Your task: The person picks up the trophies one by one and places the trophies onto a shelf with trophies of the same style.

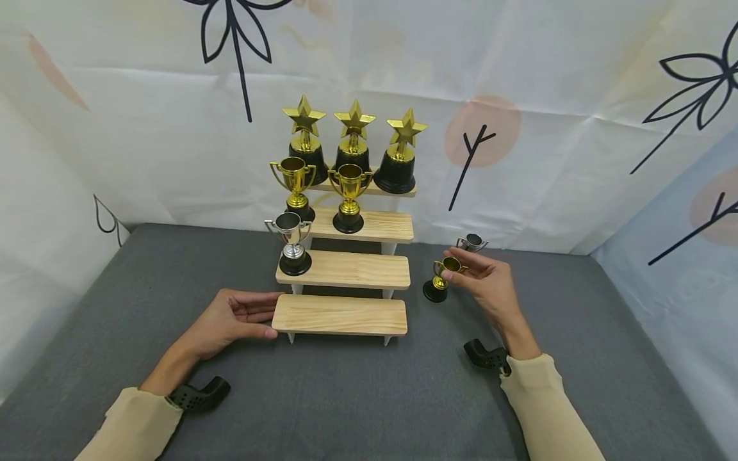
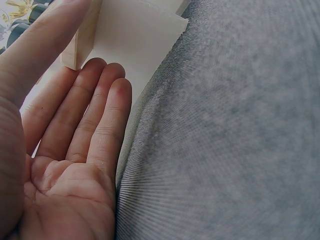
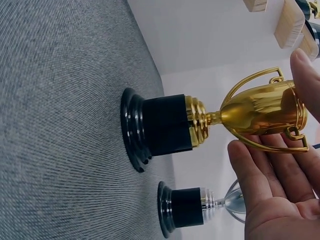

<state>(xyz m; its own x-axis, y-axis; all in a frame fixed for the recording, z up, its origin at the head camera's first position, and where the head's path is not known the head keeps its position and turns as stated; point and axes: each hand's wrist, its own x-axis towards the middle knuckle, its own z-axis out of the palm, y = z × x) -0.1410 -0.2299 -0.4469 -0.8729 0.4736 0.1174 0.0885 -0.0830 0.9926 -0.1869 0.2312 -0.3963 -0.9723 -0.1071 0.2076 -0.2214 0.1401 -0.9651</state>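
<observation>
A stepped display stand with pale wooden shelves [image 1: 340, 314] stands mid-table. My left hand [image 1: 245, 320] rests at the left end of its lowest shelf, fingers fairly straight; the left wrist view shows the fingertips by the wooden board [image 2: 86, 37] and white side support [image 2: 132, 40]. To the right of the stand, my right hand [image 1: 484, 282] holds a gold cup trophy [image 3: 260, 107] near its rim, between thumb and fingers. The trophy's black base is at or close to the tabletop; I cannot tell if it touches. A silver cup trophy [image 1: 471, 242] stands behind that hand, partly hidden.
Gold star trophies [image 1: 406, 131] line the top shelf. Two gold cup trophies [image 1: 348, 192] stand one shelf below, and a silver cup trophy [image 1: 294, 240] is at the left of the shelf under that. The grey tabletop [image 1: 357, 403] meets a white patterned cloth backdrop [image 1: 548, 160].
</observation>
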